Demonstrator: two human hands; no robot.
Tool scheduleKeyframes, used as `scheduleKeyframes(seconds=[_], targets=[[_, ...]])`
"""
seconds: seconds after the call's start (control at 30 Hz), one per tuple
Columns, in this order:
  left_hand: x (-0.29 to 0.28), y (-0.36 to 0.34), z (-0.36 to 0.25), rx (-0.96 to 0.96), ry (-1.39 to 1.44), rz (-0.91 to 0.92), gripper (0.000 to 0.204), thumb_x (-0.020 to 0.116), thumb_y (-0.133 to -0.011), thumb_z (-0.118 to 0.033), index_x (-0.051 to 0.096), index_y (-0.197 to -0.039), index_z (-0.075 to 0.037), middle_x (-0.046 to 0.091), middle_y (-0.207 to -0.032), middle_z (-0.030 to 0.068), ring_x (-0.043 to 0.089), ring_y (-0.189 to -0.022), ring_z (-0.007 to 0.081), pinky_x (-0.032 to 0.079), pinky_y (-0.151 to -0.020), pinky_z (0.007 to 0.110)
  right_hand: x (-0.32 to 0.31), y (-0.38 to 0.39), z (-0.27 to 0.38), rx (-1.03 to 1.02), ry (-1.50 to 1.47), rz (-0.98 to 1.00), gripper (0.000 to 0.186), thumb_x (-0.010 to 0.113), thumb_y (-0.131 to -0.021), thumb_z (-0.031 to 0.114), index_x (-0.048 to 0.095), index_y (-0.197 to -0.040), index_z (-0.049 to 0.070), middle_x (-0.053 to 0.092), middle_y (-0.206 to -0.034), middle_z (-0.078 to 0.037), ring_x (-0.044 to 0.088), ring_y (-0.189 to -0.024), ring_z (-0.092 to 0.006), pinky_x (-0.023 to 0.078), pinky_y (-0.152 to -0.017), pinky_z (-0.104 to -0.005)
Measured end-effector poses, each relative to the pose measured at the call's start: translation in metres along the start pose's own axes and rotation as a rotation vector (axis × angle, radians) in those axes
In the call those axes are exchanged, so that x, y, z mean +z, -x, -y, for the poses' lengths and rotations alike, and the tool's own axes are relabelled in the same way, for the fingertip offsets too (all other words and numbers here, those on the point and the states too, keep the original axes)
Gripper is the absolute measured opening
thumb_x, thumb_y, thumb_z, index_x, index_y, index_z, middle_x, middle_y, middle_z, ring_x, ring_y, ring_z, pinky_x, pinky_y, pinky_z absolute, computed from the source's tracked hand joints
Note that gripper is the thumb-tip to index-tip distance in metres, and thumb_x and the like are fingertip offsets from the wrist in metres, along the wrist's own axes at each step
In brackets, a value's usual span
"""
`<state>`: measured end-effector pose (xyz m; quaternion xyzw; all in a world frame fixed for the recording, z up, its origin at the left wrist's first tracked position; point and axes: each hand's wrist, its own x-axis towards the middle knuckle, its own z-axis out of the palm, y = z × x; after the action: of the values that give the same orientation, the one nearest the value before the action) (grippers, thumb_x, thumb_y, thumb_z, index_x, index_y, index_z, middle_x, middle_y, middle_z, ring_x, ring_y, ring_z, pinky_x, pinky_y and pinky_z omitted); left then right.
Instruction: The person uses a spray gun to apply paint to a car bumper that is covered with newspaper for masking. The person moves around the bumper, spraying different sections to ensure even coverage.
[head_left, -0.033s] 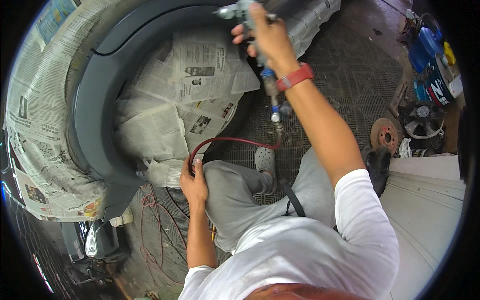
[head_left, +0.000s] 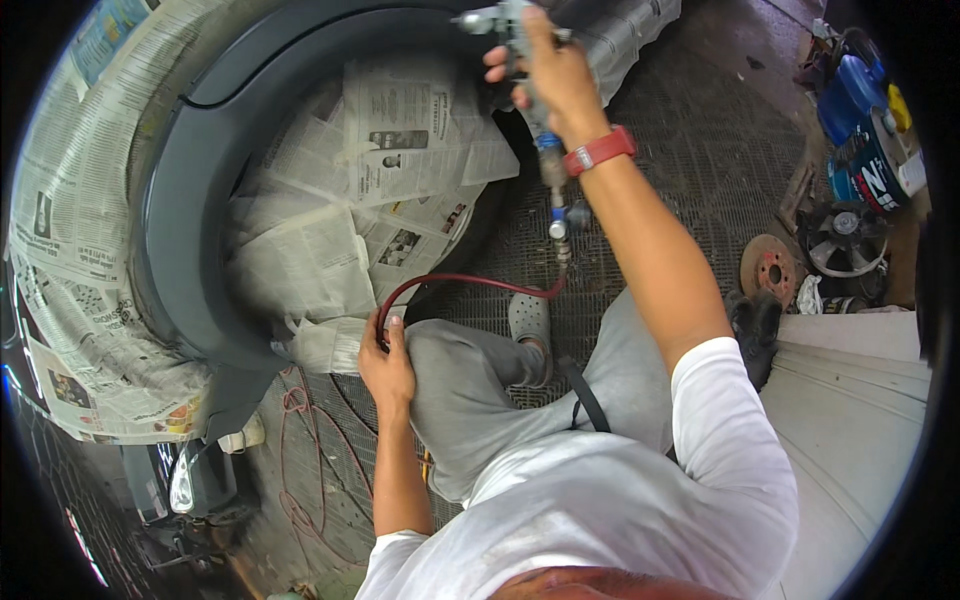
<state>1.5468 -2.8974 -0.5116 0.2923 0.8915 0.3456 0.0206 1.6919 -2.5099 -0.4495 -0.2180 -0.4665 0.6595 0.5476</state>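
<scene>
My right hand (head_left: 568,88), a red watch on its wrist, is wrapped round the grip of a metal spray gun (head_left: 515,38) at the top. The gun's nozzle end points left, close to the upper part of a dark grey wheel-arch trim (head_left: 185,240). Below the grip hang blue-ringed air fittings (head_left: 552,170), joined to a dark red hose (head_left: 480,279). That hose curves left into my left hand (head_left: 388,372), whose fingers are closed round it beside my knee. Newspaper (head_left: 410,150) covers the wheel area inside the arch.
More newspaper (head_left: 75,220) masks the car body outside the trim. A loose reddish hose (head_left: 300,400) lies on the floor at lower left. To the right are a rusty brake disc (head_left: 770,270), a fan (head_left: 843,240), a dark blue bucket (head_left: 862,165) and a blue container (head_left: 850,95).
My right hand and the spray gun have shifted slightly right, and the air fittings swung along with them. My left hand stays on the hose.
</scene>
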Motion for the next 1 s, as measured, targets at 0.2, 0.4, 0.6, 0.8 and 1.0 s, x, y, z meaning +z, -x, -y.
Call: scheduleKeyframes(seconds=[0.2,0.4,0.6,0.8,1.0], targets=[[0.001,-0.006,0.005,0.031,-0.004,0.017,0.062,0.07,-0.101,-0.038,0.061,-0.142,0.009,0.07,-0.097,0.014,0.061,-0.085,0.0206,0.051,-0.083,0.035,-0.089,-0.03,-0.071,0.137,0.05,-0.299,0.058,0.048,-0.111,0.053,0.067,-0.118,-0.002,0.077,-0.095,-0.016,0.075,-0.076,-0.0193,0.048,-0.047,-0.0297],[0.004,-0.012,-0.003,0.027,-0.002,0.068,0.061,0.07,-0.101,-0.037,0.062,-0.142,0.008,0.072,-0.102,0.0163,0.061,-0.085,0.0214,0.051,-0.082,0.036,-0.108,-0.013,-0.145,0.042,0.263,-0.491,0.053,0.051,-0.111,0.048,0.069,-0.114,-0.001,0.076,-0.088,-0.011,0.072,-0.069,-0.0178,0.049,-0.045,-0.0293],[0.012,-0.02,-0.01,0.092,-0.033,0.127,0.059,0.069,-0.101,-0.036,0.063,-0.14,0.008,0.073,-0.108,0.0187,0.062,-0.086,0.0228,0.052,-0.083,0.037,-0.075,0.044,-0.203,0.034,0.338,-0.372,0.049,0.05,-0.112,0.045,0.069,-0.113,-0.001,0.075,-0.085,-0.008,0.063,-0.058,-0.0124,0.048,-0.046,-0.0273],[0.017,-0.032,-0.001,0.129,-0.045,0.146,0.058,0.07,-0.1,-0.035,0.064,-0.139,0.007,0.072,-0.104,0.0182,0.063,-0.086,0.0254,0.052,-0.083,0.039,-0.05,0.04,-0.241,0.141,0.352,-0.316,0.044,0.055,-0.111,0.039,0.066,-0.139,0.007,0.078,-0.095,-0.009,0.072,-0.073,-0.0133,0.055,-0.055,-0.0292],[0.03,-0.055,-0.007,0.143,-0.036,0.228,0.059,0.072,-0.097,-0.034,0.064,-0.139,0.008,0.067,-0.093,0.0169,0.062,-0.083,0.027,0.051,-0.081,0.04,-0.016,0.04,-0.274,-0.096,0.586,-0.464,0.051,0.06,-0.108,0.031,0.056,-0.153,0.007,0.072,-0.113,-0.025,0.071,-0.102,-0.036,0.058,-0.089,-0.0432]])
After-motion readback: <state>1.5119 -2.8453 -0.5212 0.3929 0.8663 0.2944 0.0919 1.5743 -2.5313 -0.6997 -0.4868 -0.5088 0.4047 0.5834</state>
